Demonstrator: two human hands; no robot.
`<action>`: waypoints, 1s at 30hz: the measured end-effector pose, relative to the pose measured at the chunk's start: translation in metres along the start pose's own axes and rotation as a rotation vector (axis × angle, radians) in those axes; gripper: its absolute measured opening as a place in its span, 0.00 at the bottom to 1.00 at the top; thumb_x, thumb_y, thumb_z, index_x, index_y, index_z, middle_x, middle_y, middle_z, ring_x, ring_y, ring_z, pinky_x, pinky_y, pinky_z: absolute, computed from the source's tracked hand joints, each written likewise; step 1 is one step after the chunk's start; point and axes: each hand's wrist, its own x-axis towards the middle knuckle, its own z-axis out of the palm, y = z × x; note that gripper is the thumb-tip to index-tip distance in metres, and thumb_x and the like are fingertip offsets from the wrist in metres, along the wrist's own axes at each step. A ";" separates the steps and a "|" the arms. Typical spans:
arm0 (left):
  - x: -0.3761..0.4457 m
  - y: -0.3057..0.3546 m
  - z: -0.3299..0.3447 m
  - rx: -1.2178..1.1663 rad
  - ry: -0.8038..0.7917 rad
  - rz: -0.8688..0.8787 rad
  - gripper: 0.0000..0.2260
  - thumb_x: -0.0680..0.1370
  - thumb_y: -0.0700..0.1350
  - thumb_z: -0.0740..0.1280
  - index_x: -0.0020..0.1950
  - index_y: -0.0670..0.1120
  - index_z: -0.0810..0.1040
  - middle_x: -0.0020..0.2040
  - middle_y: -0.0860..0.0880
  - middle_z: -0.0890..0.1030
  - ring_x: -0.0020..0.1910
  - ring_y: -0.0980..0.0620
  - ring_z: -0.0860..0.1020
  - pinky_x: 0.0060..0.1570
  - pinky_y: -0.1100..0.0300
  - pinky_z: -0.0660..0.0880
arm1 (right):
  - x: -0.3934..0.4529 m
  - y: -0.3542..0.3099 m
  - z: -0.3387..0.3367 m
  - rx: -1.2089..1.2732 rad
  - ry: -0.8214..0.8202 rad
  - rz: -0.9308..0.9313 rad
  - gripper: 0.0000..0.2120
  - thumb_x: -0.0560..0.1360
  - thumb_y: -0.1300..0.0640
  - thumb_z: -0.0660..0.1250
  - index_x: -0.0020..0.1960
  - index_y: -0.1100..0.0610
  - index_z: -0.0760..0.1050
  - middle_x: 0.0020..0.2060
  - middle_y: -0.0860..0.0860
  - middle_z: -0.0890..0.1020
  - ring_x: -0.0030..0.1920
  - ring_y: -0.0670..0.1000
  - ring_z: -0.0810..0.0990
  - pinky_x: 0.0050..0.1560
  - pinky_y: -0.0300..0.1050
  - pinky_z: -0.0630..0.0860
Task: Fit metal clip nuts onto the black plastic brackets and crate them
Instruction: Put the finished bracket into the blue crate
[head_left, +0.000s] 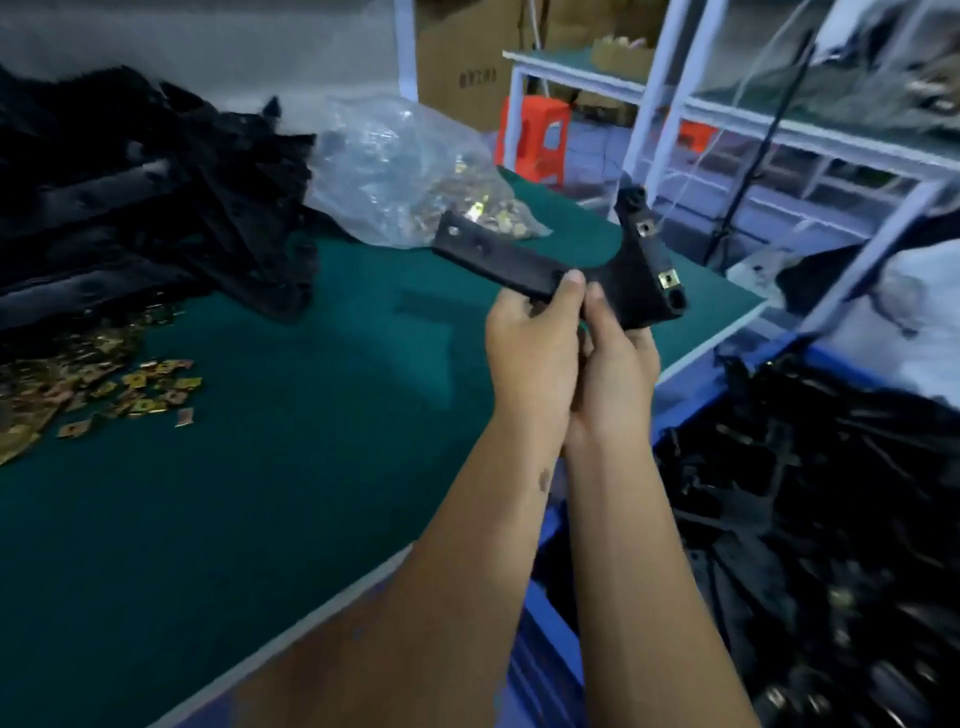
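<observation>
While both bare forearms reach forward side by side from the lower edge of the view, the two hands meet on one black plastic bracket (566, 265) held in the air above the right part of the green table (291, 467). The left hand (535, 348) is seen from its back, thumb raised and pressed on the bracket's near face, the other fingers curled under it, so its grip is clenched on the bracket. The right hand (618, 379) lies just beside and touching the left, its thumb up against the bracket's lower edge and its fingers wrapped behind the part; this grip also grasps the bracket. Both wrists are roughly straight and the forearms run nearly parallel, the right one over the table's edge.

The bracket is L-shaped: a long arm points left toward the bag, a shorter arm rises to the upper right. Two brass-coloured clip nuts (669, 280) sit on the shorter arm, one near its lower end and one higher up.

On the far left of the table lies a heap of black brackets (145, 197). Below it loose clip nuts (104, 389) are scattered on the green surface. A clear plastic bag (400, 166) with more clip nuts lies behind the held bracket. To the right, beside the table and lower, a blue crate (550, 649) holds many black brackets, blurred. An orange stool (535, 140) and cardboard boxes (467, 57) stand in the background
</observation>
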 end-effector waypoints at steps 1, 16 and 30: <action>-0.013 -0.011 0.016 0.026 -0.087 -0.023 0.09 0.78 0.41 0.70 0.37 0.49 0.78 0.31 0.54 0.82 0.33 0.58 0.81 0.38 0.61 0.78 | 0.003 -0.011 -0.024 0.018 0.016 -0.043 0.05 0.79 0.64 0.66 0.54 0.60 0.78 0.42 0.54 0.83 0.44 0.56 0.82 0.56 0.56 0.77; -0.093 -0.174 -0.016 0.406 -0.323 -0.779 0.02 0.79 0.41 0.69 0.48 0.47 0.81 0.38 0.53 0.84 0.40 0.54 0.83 0.44 0.60 0.77 | -0.020 -0.015 -0.298 -0.294 0.429 0.281 0.12 0.76 0.67 0.69 0.36 0.56 0.76 0.39 0.57 0.80 0.34 0.50 0.77 0.38 0.39 0.79; -0.059 -0.137 -0.025 0.722 -0.612 -0.540 0.08 0.82 0.48 0.61 0.48 0.57 0.78 0.45 0.55 0.83 0.43 0.56 0.80 0.38 0.64 0.72 | -0.006 0.000 -0.192 -0.520 0.822 -0.236 0.23 0.76 0.69 0.61 0.69 0.55 0.66 0.67 0.51 0.60 0.42 0.40 0.75 0.43 0.34 0.72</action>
